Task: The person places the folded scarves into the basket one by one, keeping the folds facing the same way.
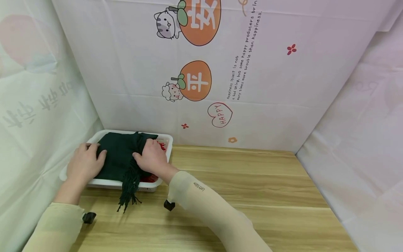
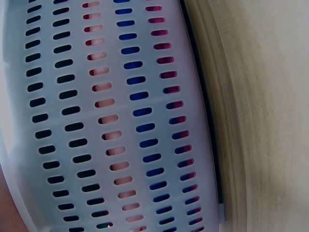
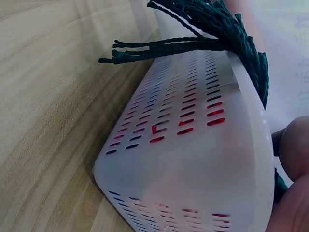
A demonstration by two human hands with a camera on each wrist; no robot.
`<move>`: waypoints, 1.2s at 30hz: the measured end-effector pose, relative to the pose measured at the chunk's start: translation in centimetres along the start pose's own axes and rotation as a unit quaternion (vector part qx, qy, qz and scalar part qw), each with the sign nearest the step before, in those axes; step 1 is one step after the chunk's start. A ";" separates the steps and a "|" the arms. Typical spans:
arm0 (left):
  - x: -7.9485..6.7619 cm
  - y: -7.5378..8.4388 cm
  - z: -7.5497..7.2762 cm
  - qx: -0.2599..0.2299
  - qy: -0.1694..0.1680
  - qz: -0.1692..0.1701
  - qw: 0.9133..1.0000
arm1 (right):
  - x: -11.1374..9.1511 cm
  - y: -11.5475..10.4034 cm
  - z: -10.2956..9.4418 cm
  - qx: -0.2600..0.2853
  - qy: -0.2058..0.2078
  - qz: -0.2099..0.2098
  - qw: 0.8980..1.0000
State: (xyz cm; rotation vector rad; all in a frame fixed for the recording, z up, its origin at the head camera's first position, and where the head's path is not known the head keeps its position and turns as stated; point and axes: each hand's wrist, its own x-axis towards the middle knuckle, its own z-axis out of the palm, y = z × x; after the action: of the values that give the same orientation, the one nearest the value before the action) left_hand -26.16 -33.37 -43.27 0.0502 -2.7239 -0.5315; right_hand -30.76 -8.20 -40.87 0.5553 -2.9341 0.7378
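Note:
A dark green scarf (image 1: 118, 155) lies folded over the top of a white plastic basket (image 1: 107, 182). Its twisted fringe (image 1: 129, 185) hangs over the near rim. My left hand (image 1: 83, 162) rests on the scarf's left edge, thumb spread to the right. At the other end, my right hand (image 1: 153, 157) grips the gathered fabric close to the basket's right side. In the right wrist view, part of that hand (image 3: 297, 159) shows beside the basket rim, with a bit of green cloth below it. Red fabric (image 1: 151, 179) shows under the scarf.
The basket stands on a wood-grain table (image 1: 245, 189), near its left back corner. Slots in its wall (image 2: 111, 125) show blue, red and pink cloth inside. A printed white sheet (image 1: 267, 80) rises behind the table, with white sheeting on both sides.

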 end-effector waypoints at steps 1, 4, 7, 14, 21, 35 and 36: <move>0.0 0.1 0.0 -0.002 0.000 0.007 1.000 | -0.1 0.0 0.0 -0.014 0.005 -0.004 1.000; 0.1 0.2 0.1 -0.005 -0.002 0.028 1.000 | -0.2 -0.1 -0.1 -0.057 0.026 -0.014 0.998; 0.2 0.3 0.2 -0.003 -0.004 0.044 0.999 | -0.3 -0.1 0.0 -0.090 0.045 -0.019 0.995; 0.4 0.3 0.7 0.002 -0.010 0.068 0.998 | -0.4 -0.4 0.1 -0.112 0.061 -0.012 0.992; 0.6 0.0 0.7 0.006 -0.008 0.091 0.996 | -0.5 -0.9 0.2 -0.119 0.056 -0.033 0.991; 1.0 0.4 0.9 0.021 -0.021 0.112 0.993 | -0.1 -2.0 0.4 -0.176 -0.026 -0.222 0.959; 1.0 0.4 0.9 0.020 -0.022 0.111 0.993 | -0.2 -2.0 0.5 -0.173 -0.032 -0.228 0.958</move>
State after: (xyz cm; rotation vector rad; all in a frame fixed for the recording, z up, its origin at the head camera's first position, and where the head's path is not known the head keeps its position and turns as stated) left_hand -27.38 -32.77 -43.58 -0.2532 -2.7370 -0.4187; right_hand -29.83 -10.02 -40.41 1.1694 -2.7243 0.1537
